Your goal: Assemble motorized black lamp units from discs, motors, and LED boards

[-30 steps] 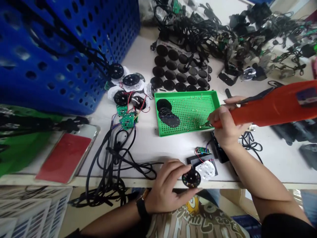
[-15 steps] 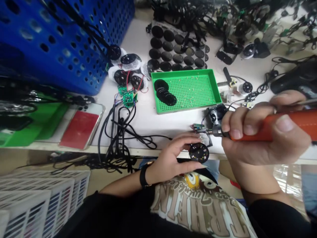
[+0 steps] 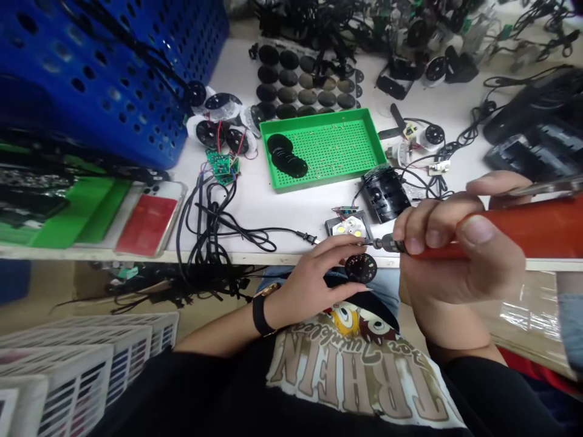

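Observation:
My left hand (image 3: 314,276) pinches a small round black disc (image 3: 361,267) just in front of the table's near edge, above my lap. My right hand (image 3: 460,249) is wrapped round an orange electric screwdriver (image 3: 523,227); its metal tip (image 3: 380,244) points left, right above the disc. Behind the disc, on the white table (image 3: 291,209), lie a small white LED plate (image 3: 350,229) and a black round housing (image 3: 385,193) with wires. A green perforated tray (image 3: 337,152) holds a stack of black discs (image 3: 286,155) and tiny screws.
A big blue perforated crate (image 3: 91,79) stands at the left. A red-backed phone (image 3: 148,223) lies near the front edge. Black cables (image 3: 214,224) hang over the edge. Rows of black discs (image 3: 300,79), wired modules (image 3: 218,130) and tangled parts fill the back. White baskets (image 3: 68,358) sit below left.
My right hand has brought the screwdriver from the green tray down to the disc held by my left hand. The view has tilted downward, and the disc sits a little lower over my lap.

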Tool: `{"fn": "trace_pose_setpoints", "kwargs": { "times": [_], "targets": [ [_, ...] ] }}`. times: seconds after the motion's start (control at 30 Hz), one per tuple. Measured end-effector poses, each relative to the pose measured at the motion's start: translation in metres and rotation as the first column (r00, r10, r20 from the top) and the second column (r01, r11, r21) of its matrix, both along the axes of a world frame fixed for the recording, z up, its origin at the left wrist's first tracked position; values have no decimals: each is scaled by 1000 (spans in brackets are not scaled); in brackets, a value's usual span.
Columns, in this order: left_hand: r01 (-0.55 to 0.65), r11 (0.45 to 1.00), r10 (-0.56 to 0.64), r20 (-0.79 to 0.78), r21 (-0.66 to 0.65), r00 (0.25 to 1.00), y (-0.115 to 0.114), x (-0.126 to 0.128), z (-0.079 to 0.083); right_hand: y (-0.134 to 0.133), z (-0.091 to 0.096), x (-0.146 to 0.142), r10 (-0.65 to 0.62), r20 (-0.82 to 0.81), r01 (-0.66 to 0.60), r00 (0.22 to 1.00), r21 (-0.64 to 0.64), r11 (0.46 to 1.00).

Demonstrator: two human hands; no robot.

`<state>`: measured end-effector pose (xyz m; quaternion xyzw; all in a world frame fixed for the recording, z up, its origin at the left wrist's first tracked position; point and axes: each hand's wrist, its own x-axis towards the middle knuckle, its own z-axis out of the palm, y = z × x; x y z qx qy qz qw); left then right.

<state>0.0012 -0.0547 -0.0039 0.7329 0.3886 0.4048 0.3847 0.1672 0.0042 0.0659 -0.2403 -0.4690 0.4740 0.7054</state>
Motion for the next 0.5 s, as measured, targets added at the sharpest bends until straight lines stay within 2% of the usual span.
{"fn": "trace_pose_setpoints", "kwargs": {
  "times": [0.13,0.23,0.4,0.5],
  "targets": [
    [-16,998,19,-50,67,999,-5,5,-4,-1,-4,-1,-50,37,51,998,-25,998],
    [-20,997,25,-73,68,997,-7,5,-7,-1,-7,0,-76,38,76,996,-14,997],
    [-2,999,6,-66,54,998,-7,6,-5,-1,-10,0,-69,18,69,997,-5,998],
    [-3,996,9,-78,88,997,-7,9,-4,-2,-10,-1,-64,25,64,998,3,998]
  ]
}}
